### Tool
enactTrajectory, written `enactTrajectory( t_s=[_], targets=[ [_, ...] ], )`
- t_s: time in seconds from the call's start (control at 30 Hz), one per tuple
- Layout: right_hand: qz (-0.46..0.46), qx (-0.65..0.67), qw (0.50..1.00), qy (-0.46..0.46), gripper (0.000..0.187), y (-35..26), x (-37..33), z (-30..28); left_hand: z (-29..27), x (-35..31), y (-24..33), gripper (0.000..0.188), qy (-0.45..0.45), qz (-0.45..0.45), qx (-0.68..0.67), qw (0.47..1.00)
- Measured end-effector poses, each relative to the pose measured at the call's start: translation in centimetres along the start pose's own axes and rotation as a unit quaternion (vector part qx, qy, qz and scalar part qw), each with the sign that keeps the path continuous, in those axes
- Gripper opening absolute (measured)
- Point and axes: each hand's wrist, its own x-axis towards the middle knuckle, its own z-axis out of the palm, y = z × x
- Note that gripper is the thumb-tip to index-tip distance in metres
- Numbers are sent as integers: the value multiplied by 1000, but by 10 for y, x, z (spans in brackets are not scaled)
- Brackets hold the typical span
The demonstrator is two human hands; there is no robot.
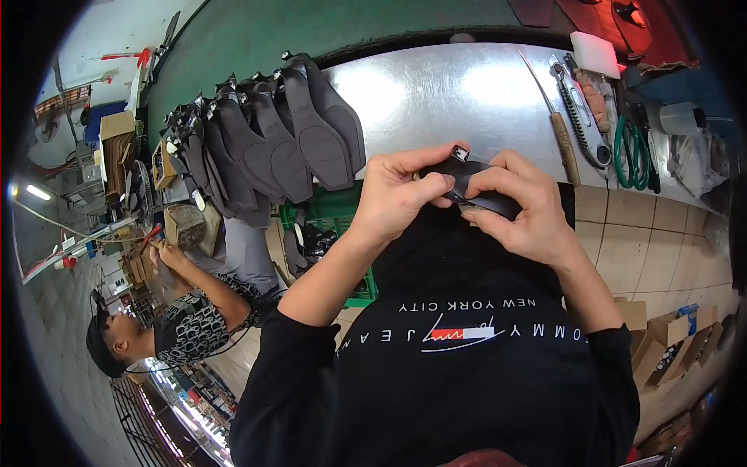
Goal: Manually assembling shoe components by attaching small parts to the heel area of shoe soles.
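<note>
In front of my chest I hold a dark sandal piece [465,173] with a shiny ornament at its upper end; its full shape is partly hidden by my fingers. My left hand [397,193] pinches its left side, thumb lying along the edge. On the other side, my right hand [525,204] grips the dark material between bent fingers and thumb. To the left, a row of dark grey sandals [317,144] leans together, soles facing up and shiny trims at the top ends.
A metal worktop [436,97] stretches ahead. At its right lie a wooden-handled awl [562,136], a utility knife [583,117] and green-handled scissors [629,156]. Below left stands a green crate [362,292] with sandals inside. A co-worker [194,319] works at the left. Cardboard boxes [665,342] stand lower right.
</note>
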Motion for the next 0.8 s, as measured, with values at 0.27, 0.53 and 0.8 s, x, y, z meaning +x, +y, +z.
enactTrajectory(
  t_s=[0.27,0.53,0.8],
  targets=[
    [-114,-98,985,82,24,7,-5,5,-2,1,9,36,-9,-82,-31,996],
    [-184,-126,966,129,27,6,-12,9,-5,0,7,38,-70,-122,-153,978],
    [-85,-68,987,117,25,-2,-14,5,2,-8,-1,28,-29,-100,-13,994]
  ],
)
